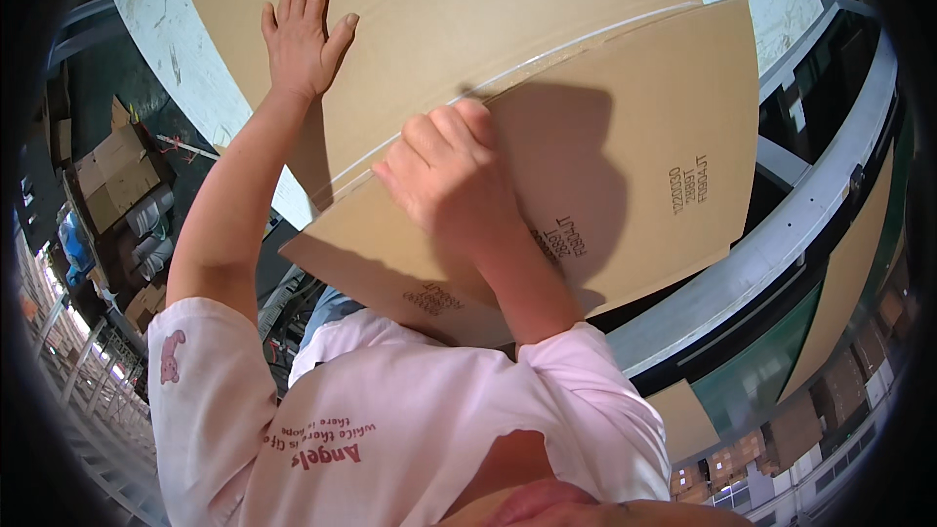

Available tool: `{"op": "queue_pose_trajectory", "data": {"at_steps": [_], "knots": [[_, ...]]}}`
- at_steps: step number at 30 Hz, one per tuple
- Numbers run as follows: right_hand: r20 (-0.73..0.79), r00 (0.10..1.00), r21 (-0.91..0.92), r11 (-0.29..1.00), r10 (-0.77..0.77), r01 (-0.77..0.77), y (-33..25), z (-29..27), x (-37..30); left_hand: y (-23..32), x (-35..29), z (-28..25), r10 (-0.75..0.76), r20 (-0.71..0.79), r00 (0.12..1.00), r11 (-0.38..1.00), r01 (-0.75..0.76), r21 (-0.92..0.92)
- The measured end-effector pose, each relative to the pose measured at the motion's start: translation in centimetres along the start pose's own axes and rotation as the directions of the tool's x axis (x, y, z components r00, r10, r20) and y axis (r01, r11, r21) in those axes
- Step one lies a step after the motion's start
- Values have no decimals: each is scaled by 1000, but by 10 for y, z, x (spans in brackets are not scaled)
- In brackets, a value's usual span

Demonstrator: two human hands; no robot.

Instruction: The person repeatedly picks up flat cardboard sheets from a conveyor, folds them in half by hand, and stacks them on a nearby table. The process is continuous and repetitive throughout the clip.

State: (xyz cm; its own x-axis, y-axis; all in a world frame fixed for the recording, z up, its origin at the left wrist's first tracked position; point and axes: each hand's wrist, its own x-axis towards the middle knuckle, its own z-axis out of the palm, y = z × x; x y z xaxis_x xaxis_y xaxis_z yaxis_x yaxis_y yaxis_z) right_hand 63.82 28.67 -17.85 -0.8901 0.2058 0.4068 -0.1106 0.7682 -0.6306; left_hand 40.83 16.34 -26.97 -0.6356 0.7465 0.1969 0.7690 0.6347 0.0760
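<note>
A large brown cardboard sheet (420, 29) lies flat on a worn white tabletop (161, 49). My left hand (303, 44) rests palm down on its left part, fingers spread. A second cardboard panel (673, 107), with dark print, slopes toward me along the sheet's near side. Whether the two are joined, I cannot tell. A pale line runs between them. My right hand (439, 161) is closed in a fist at that line, against the panel's upper edge. Its curled fingers hide whatever may be inside.
A curved grey metal rail (781, 234) passes on the right, with more cardboard (844, 273) beyond it. Opened cardboard boxes (117, 176) and clutter lie on the dark floor at left. Stacked brown boxes (737, 459) stand at the lower right.
</note>
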Motion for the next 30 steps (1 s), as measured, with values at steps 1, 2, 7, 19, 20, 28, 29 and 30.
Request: {"op": "queue_pose_trajectory", "data": {"at_steps": [1,2,7,19,20,28,29,30], "knots": [[-88,996,6,1000,19,-18,0,3,-2,0,-1,1,3,1,1000,1000,-3,12],[-175,984,15,999,38,-36,0,11,-7,-1,-1,1,5,2,1000,1000,-5,25],[-294,947,60,991,129,-116,8,36,-24,3,1,-1,19,7,1000,1000,-19,-8],[20,965,186,947,262,-261,47,40,-24,5,-2,-3,25,-9,1000,1000,-25,-9],[-27,971,137,963,238,-232,45,42,-23,4,-2,-4,31,-10,999,999,-31,-14],[-44,899,-34,898,437,-438,15,67,-39,-2,-1,2,23,-24,999,999,-24,-36],[-15,871,20,871,492,-491,4,76,-49,-1,1,5,18,-22,1000,999,-19,-39],[18,837,82,833,547,-547,-14,86,-57,-2,0,7,16,-11,1000,999,-16,-34]]}}
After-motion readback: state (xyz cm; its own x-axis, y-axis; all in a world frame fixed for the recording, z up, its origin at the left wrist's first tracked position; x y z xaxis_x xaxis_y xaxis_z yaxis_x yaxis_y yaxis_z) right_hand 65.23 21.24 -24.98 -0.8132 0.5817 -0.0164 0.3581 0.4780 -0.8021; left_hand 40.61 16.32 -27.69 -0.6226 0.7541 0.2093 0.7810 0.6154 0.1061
